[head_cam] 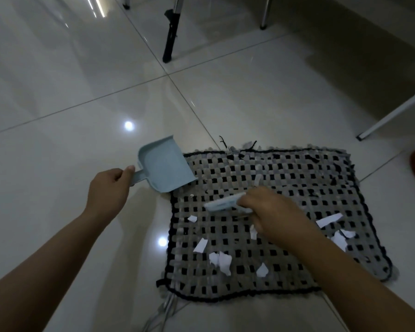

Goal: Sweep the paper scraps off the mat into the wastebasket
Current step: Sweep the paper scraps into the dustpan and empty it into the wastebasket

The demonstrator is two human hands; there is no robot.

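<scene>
White torn paper scraps (219, 258) litter woven mat (285, 236).

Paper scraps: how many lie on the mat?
About 9 scraps: five at the mat's near-left part, three on its right, one beside the right wrist. Some may be hidden under the arm.

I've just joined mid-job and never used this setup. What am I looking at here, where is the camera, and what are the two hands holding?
There is no machine: one camera worn on a person's head looks down at their own bare arms. The left hand grips the handle of a light blue dustpan, whose lip rests at the far left corner of a woven black-and-grey mat on a glossy tiled floor. The right hand holds a small light blue brush above the mat. White paper scraps lie scattered on the mat's near half. The dustpan looks empty.
</scene>
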